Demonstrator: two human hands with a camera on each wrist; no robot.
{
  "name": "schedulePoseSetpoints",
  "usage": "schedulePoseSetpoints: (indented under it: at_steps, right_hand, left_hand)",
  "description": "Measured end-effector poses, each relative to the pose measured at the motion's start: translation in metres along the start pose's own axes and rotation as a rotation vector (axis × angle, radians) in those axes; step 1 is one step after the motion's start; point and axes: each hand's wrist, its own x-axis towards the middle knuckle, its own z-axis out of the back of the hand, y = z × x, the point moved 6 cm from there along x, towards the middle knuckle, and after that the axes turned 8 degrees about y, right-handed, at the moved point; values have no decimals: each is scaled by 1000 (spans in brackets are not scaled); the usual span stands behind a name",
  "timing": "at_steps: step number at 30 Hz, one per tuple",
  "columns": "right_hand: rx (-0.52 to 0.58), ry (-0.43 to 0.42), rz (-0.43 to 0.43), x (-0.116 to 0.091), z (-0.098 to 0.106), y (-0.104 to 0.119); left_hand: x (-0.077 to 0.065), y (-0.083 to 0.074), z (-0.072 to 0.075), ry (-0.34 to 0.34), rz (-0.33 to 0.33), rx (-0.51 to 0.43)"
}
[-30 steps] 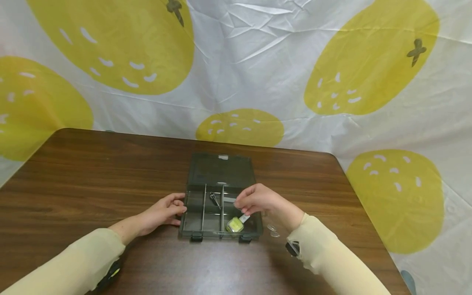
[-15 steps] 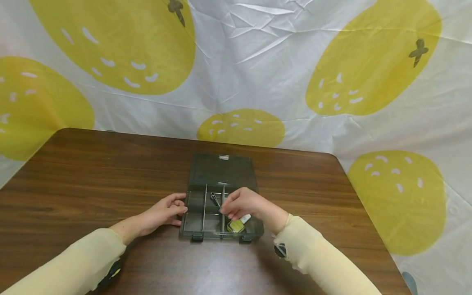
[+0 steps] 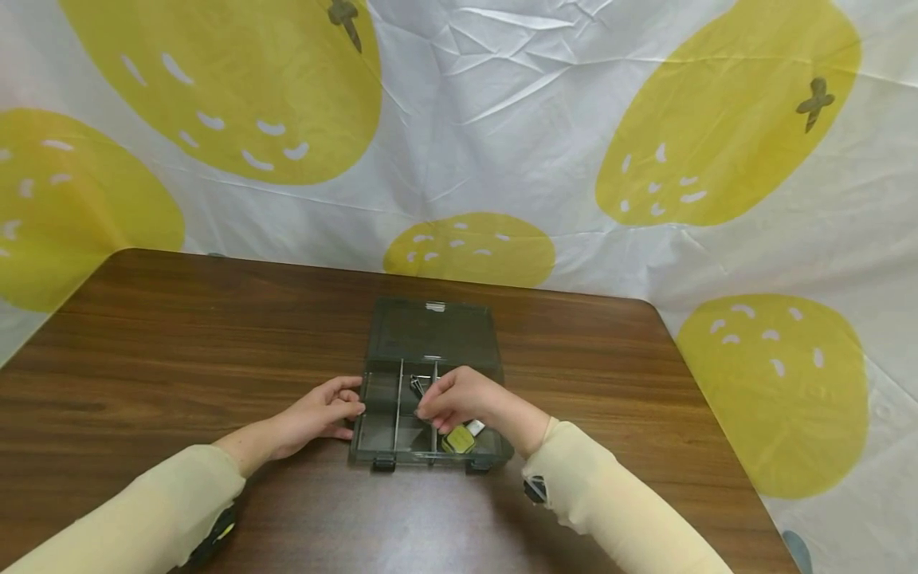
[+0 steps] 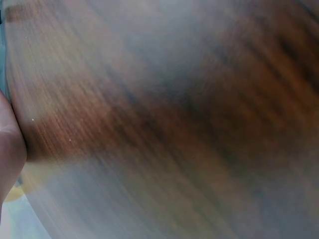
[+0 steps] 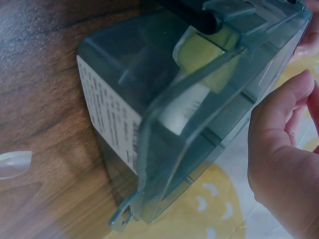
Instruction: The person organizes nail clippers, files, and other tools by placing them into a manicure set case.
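A dark see-through divider box [image 3: 402, 457] stands on the table, its lid folded back. My left hand [image 3: 315, 414] rests against the box's left wall, fingers loosely bent, thumb at the rim. Over the middle compartments is my right hand [image 3: 459, 399], thumb and fingertips brought together; I cannot tell what, if anything, is between them. Below these fingertips, partly covered, lies a small metal tool like a nail clipper [image 3: 417, 387]. The front right compartment holds a yellow-green rounded square piece [image 3: 457, 440] and a white printed piece [image 5: 184, 112]. The left wrist view shows mostly blurred tabletop.
Outside the box, a clear curved piece [image 5: 15, 164] lies on the wooden table [image 3: 215, 335]. The box lid [image 3: 430, 331] lies back toward the hanging cloth [image 3: 488, 159] with yellow fruit prints. Latches [image 3: 383, 462] stick out from the box's front.
My right hand has moved left from above the right compartments to the middle ones, its fingertips staying together. My left hand and the box have stayed in place.
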Motion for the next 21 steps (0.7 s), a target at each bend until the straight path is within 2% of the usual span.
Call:
schedulePoseSetpoints:
  at_steps: [11,21]
  right_hand:
    - [13,7,7,-4,2,1]
    - [13,-19,42,-16,20,-5]
  left_hand:
    - [0,-1,-1,4,2,-4]
    - [0,-1,-1,2,-4,-1]
